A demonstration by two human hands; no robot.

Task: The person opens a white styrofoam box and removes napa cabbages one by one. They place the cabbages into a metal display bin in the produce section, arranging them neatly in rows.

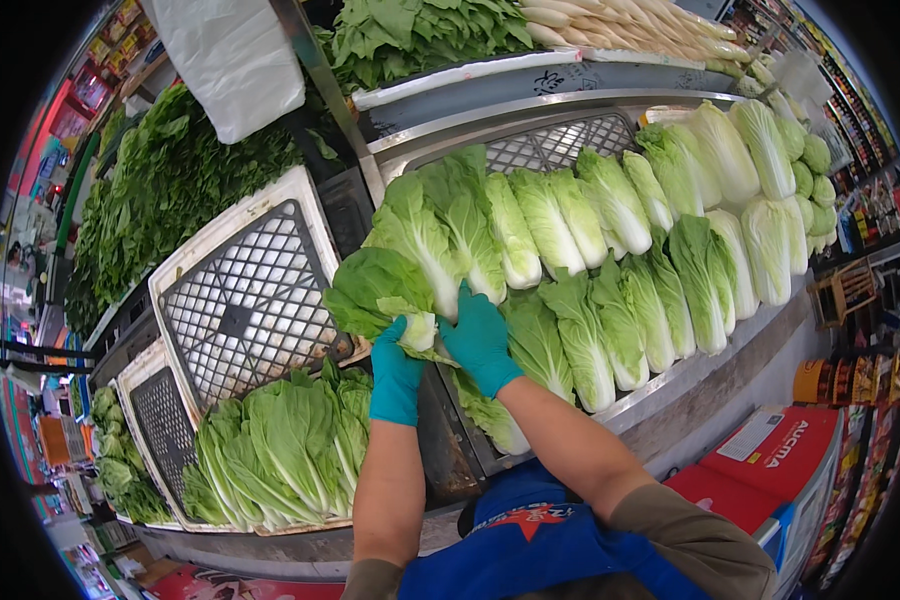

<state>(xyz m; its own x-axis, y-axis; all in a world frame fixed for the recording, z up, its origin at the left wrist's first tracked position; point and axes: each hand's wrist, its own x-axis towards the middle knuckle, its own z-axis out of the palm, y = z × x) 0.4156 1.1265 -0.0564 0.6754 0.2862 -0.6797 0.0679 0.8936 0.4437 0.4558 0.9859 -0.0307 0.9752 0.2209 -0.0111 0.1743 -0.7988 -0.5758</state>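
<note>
My left hand [397,375], in a teal glove, grips a leafy green cabbage [379,285] by its pale cut base. Its loose green leaves spread away from me to the upper left. At the right side of that base is my gloved right hand [480,341], its thumb against the stem end and its forefinger pointing up. The palm side of this hand is hidden. Just beyond my fingers lie more loose-leaf cabbages [416,225] in the back row. A front row of leafy cabbages [585,337] runs off to the right of my right wrist.
Black plastic grates [251,304] in white foam trays stand at left. Bunched greens [285,442] lie beside my left forearm. A metal post [322,75] and hanging plastic bags [229,67] rise ahead. Napa cabbages [769,240] are at right, white radishes [630,26] behind, and a red freezer [772,450] lower right.
</note>
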